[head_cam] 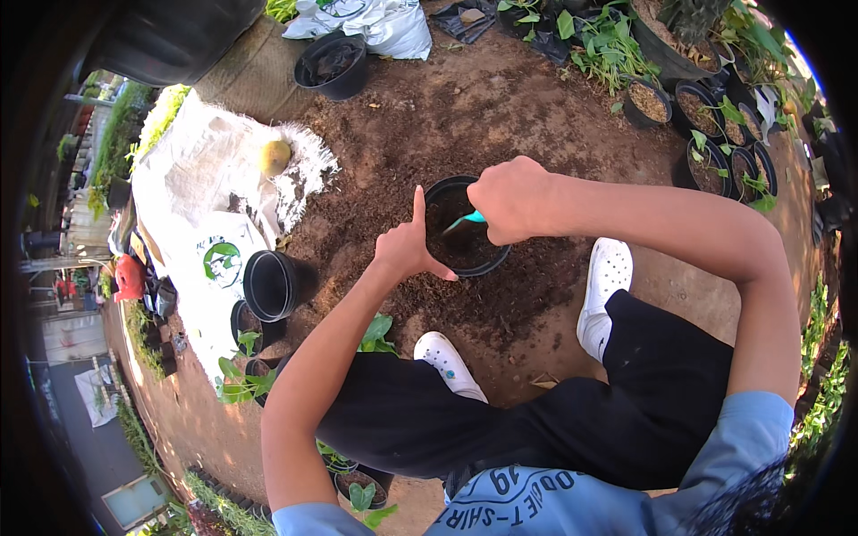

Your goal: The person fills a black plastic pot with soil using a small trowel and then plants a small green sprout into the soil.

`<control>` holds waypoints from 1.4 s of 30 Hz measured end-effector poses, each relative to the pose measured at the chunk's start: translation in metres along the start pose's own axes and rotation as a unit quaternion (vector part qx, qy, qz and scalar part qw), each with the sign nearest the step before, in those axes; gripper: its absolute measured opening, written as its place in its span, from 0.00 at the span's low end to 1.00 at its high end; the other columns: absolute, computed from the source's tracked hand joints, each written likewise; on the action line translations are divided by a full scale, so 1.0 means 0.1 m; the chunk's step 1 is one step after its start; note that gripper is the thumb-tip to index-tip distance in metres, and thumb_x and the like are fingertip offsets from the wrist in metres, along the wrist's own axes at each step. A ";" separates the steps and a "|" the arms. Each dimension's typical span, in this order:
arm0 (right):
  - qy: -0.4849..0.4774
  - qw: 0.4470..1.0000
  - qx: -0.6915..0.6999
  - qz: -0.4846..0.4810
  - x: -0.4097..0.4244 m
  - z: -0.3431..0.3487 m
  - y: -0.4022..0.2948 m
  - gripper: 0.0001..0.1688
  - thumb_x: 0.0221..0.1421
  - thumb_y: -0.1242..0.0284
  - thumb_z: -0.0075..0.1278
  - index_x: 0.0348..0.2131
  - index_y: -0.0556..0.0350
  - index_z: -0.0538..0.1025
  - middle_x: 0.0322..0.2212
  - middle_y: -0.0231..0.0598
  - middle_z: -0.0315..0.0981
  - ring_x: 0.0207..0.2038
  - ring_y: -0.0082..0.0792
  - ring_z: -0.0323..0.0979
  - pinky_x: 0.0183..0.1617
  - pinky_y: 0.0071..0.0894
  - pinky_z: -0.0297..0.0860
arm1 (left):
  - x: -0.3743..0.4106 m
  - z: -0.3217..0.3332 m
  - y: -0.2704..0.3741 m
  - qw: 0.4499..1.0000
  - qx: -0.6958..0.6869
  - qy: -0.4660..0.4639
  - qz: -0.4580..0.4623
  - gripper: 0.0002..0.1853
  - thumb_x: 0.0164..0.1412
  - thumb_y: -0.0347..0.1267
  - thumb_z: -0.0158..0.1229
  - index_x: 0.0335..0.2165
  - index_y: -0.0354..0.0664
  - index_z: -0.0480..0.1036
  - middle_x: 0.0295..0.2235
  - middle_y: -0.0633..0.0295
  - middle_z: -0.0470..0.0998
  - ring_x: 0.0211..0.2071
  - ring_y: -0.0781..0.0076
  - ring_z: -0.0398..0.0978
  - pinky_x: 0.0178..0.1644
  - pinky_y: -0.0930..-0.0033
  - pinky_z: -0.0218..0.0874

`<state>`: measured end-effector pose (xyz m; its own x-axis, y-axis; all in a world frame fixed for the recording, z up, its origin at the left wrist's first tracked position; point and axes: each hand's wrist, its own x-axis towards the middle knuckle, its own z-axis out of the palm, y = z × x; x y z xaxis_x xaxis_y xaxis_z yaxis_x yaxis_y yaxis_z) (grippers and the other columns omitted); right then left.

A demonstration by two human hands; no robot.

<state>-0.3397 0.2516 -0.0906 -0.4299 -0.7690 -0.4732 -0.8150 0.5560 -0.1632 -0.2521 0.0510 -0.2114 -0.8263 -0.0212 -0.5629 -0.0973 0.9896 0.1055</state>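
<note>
A black plastic plant pot (484, 265) with dark soil (459, 251) inside stands on the ground between my feet and the sacks. Against its left rim rests my left hand (407, 246), the index finger stretched up along the side and the thumb spread along the near rim. My right hand (513, 201) is closed in a fist over the pot's right rim. It grips a hand trowel with a turquoise handle (476, 216), whose narrow metal blade points down into the pot. How deep the tip sits in the soil cannot be told.
Loose soil (523, 295) surrounds the pot. Empty nested black pots (270, 287) stand at left beside white woven sacks (181, 161), with a round yellowish fruit (274, 157) on top. Several filled pots (707, 167) stand at upper right. Another black pot (332, 67) stands farther back.
</note>
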 end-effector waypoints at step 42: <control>0.023 0.998 0.044 0.045 0.14 0.67 0.14 0.12 0.44 0.71 0.54 0.29 0.62 0.79 0.27 0.50 0.80 0.36 0.49 0.81 0.37 0.48 0.76 | 0.02 -0.06 0.02 1.000 -0.026 -0.012 -0.006 0.91 0.21 0.63 0.78 0.67 0.45 0.19 0.42 0.40 0.79 0.44 0.44 0.79 0.47 0.50 0.71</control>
<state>-0.3312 0.2694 -0.1579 -0.5195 -0.7265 -0.4498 -0.7357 0.6480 -0.1971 -0.2574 0.0520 -0.2076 -0.8111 -0.0284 -0.5842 -0.1360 0.9806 0.1411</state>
